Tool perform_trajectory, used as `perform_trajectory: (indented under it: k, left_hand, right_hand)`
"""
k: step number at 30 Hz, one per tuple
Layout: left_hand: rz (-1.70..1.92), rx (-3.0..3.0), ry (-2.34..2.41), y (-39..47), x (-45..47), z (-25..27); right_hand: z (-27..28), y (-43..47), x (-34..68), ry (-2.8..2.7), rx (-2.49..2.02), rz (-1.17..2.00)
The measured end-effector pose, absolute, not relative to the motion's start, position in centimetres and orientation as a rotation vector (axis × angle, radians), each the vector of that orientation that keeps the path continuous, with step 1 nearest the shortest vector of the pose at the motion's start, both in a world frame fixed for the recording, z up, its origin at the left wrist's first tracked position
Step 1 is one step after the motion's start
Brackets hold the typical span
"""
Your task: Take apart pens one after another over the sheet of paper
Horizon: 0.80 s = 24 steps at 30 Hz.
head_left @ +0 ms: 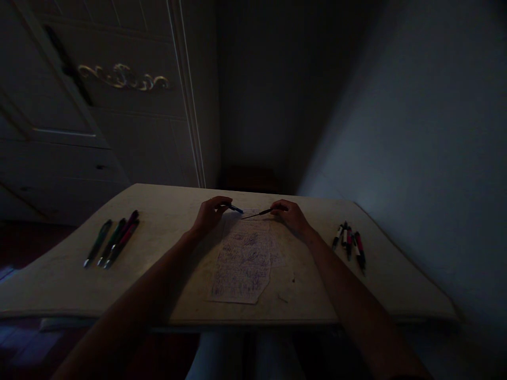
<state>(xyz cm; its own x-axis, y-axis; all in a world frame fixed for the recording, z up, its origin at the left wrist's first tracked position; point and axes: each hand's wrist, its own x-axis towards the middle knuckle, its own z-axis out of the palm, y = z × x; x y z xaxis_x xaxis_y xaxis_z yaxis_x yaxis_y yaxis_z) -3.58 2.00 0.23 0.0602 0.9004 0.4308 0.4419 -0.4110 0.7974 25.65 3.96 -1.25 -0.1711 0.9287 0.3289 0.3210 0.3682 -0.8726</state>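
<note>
My left hand [210, 212] is closed around a blue pen barrel [236, 209], whose tip points right and slightly down. Facing it, my right hand [292, 215] pinches a black pen piece [264, 212] from which a thin dark rod, like a refill, sticks out to the left. The rod's end lies just below the blue barrel's tip; the two look apart. Under both hands is a sheet of paper [241, 264] covered in dense purple-blue scribbles. Dim light hides the fingertips' details.
Several green, purple and red pens [119, 240] lie on the left of the white table [166, 211]. Several black, white and pink pen pieces [348, 240] lie on its right. A cabinet [150, 132] stands behind at left; a pale wall [428, 158] rises at right.
</note>
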Motion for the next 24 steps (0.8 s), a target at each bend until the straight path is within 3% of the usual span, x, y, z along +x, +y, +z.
perform_trajectory:
  k: [14,24]
  left_hand:
    - [1.134,2.07,1.422,2.1,-3.8,-1.0]
    - [1.056,2.423,1.148,2.0,-2.9,-0.8]
  right_hand:
    - [-1.3,3.7,24.8,-1.664,-1.108,0.853]
    - [-1.1,3.0,23.2,-1.658,-1.099,0.863]
